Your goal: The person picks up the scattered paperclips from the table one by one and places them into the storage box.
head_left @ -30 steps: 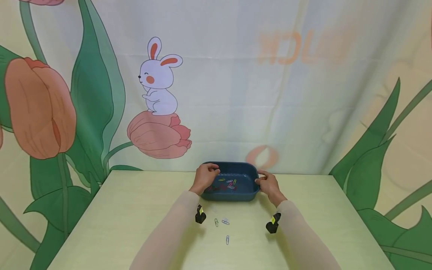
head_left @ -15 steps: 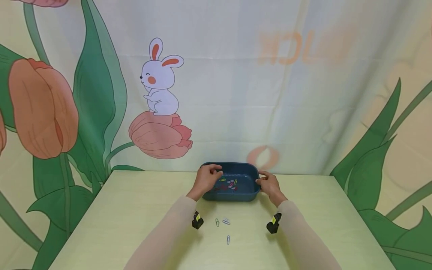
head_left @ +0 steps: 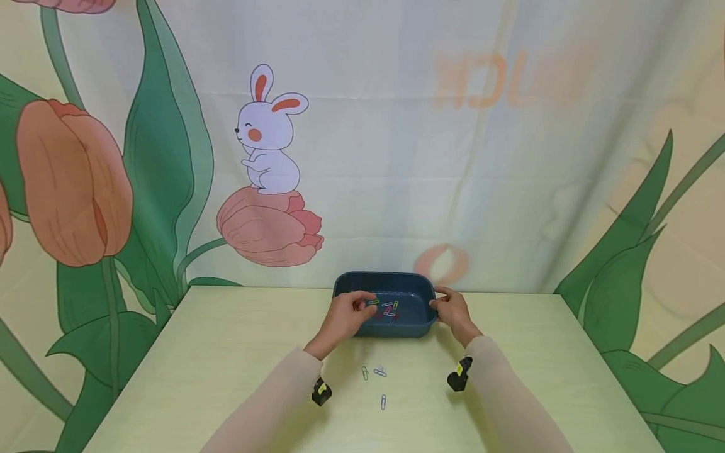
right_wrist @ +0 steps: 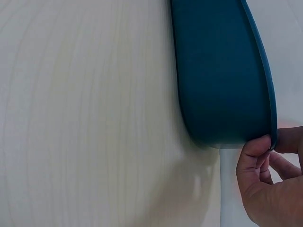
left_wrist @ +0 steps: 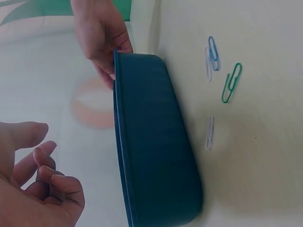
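Observation:
A dark blue rectangular plastic bin (head_left: 408, 301) stands at the back of the table, with several coloured paper clips (head_left: 388, 309) on its floor. My right hand (head_left: 451, 311) pinches the bin's right rim between thumb and fingers, as the right wrist view confirms at the rim's corner (right_wrist: 273, 118). Over the bin's near left part hovers my left hand (head_left: 345, 314). In the left wrist view its thumb and fingers (left_wrist: 66, 184) are loosely bent and apart, with nothing visible between them. It hides part of the bin's left side.
Several paper clips lie on the pale table (head_left: 226, 352) in front of the bin, among them a green one (left_wrist: 232, 84) and a blue one (left_wrist: 214, 53). Behind the table's back edge hangs a printed curtain (head_left: 374, 157).
My left hand has come away from the bin's left rim, moving slightly right and toward me. My right hand keeps its grip, and the bin stays in place.

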The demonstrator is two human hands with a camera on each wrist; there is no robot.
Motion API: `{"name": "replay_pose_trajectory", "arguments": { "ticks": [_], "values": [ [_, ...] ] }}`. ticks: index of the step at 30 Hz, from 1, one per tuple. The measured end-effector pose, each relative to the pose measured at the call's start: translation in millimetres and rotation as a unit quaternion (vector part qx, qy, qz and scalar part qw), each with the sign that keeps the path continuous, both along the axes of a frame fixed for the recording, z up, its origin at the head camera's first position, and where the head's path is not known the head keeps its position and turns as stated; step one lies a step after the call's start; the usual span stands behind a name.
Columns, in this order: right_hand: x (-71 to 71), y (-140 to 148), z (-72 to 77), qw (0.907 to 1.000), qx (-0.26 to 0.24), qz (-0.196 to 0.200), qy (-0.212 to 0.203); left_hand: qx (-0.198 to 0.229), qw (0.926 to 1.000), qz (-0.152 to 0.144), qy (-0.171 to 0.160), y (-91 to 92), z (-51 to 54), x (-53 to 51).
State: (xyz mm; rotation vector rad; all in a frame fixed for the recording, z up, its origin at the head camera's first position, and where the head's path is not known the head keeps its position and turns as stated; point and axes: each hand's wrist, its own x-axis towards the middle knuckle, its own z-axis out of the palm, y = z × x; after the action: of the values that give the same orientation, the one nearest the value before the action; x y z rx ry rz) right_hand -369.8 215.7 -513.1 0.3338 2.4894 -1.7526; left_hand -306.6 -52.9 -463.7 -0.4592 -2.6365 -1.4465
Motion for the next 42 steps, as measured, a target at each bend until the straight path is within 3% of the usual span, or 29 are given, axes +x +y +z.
{"name": "replay_pose_trajectory", "arguments": {
  "ticks": [11, 23, 31, 42],
  "values": [
    [-0.3, -1, -0.8, 1.0, 0.002, 0.004, -0.001, -0.016, 0.9993, -0.034, 0.001, -7.4, -9.3, 28.6],
    [1.4, 0, 0.2, 1.0, 0.002, 0.004, -0.002, -0.048, 0.9968, -0.059, 0.021, -14.6, -25.4, 48.4],
    [2.2, -1, 0.8, 1.0, 0.001, 0.003, -0.001, -0.086, 0.994, -0.065, 0.018, -21.5, -43.1, 49.4],
    [0.5, 0, 0.1, 1.0, -0.001, 0.005, -0.007, -0.095, 0.9916, -0.082, -0.031, -27.7, -60.4, 43.4]
  ]
}}
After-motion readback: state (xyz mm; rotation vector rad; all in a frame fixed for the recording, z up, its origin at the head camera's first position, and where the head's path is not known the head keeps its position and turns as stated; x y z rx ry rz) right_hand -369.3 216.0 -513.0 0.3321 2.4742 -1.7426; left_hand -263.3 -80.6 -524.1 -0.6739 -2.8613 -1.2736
